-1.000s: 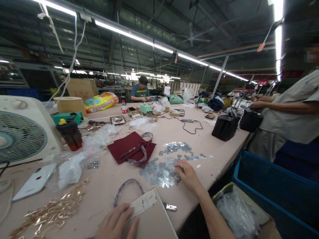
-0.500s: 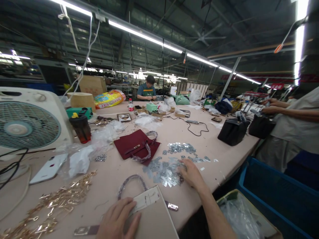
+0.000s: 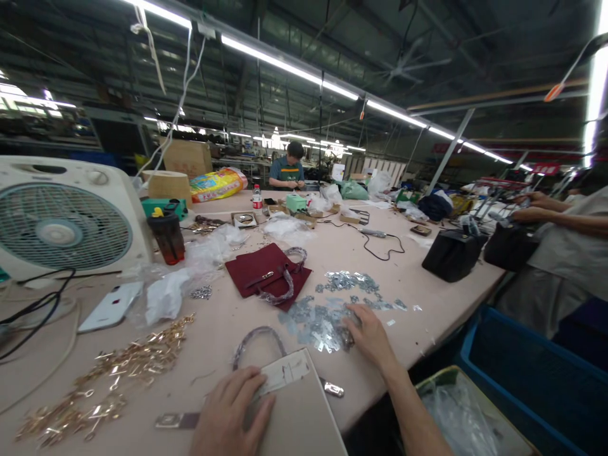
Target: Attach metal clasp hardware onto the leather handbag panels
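Note:
My left hand [image 3: 232, 411] rests on a pale flat bag body [image 3: 299, 411], its fingers stretched over the surface and the thumb held apart. At the far edge of that body is a white strip [image 3: 287, 373] with small marks. A plastic-wrapped handle [image 3: 256, 332] loops out beyond it, and straps with shiny metal ends [image 3: 332, 387] stick out on both sides. My right hand [image 3: 370, 335] touches the right side of a pile of thin silvery metal plates [image 3: 318, 323], fingers bent and apart; their undersides are hidden. Just behind the pile lies a dark red handbag [image 3: 261, 275].
Gold-coloured hardware [image 3: 128, 367] is scattered at the left, near a white phone [image 3: 111, 307], a dark cup [image 3: 167, 237] and a box fan [image 3: 66, 215]. Black bags [image 3: 453, 253] stand at the right by another person's hands [image 3: 536, 206]. A blue crate [image 3: 532, 380] sits below the table edge.
The whole view has shifted slightly, with the scene moving to the right. Both hands keep nearly the same places on the bag body and at the metal plates.

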Demonstrator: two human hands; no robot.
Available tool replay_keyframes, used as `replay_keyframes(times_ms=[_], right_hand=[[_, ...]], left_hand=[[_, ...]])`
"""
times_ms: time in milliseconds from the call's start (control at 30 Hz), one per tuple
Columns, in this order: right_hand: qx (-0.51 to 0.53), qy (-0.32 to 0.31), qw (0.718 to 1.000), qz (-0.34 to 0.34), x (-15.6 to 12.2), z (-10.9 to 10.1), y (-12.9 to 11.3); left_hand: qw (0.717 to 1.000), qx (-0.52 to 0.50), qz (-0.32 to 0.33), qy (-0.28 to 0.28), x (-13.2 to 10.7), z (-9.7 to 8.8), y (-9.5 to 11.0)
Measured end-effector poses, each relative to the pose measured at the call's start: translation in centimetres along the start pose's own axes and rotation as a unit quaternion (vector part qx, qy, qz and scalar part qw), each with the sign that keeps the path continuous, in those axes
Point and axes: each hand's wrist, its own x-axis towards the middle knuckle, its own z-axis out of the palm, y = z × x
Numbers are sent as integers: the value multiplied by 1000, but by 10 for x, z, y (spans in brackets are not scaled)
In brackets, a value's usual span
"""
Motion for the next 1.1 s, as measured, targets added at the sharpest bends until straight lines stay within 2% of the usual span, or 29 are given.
replay_keyframes(times_ms=[100,233,367,500,667,800,867,967,1033,1100], right_hand=[[7,-39,998,-38,7,2,-6],[-10,-69,997,-44,18,5,-10],[-48,-88,995,-24,29,12,-15],[-73,-97,993,7,35,22,-20],[-61,-104,991,55,39,30,-18],[-33,-113,991,70,42,25,-18],[-12,-117,991,64,40,17,-30],[93,-150,984,39,29,7,-74],[183,-218,959,-1,16,5,-114],[209,-292,932,-43,3,8,-153]], left_hand=[[1000,-5,-8,-5,0,0,1],[1000,-11,-17,-8,-2,-1,1],[999,-23,-35,-15,-3,-2,2],[995,-36,-76,-49,-2,-9,11],[984,-56,-135,-98,1,-22,23],[978,-62,-171,-102,2,-25,26],[976,-69,-183,-99,2,-26,27],[973,-85,-189,-98,2,-27,27],[973,-92,-189,-95,2,-28,27],[973,-97,-189,-92,2,-28,27]])
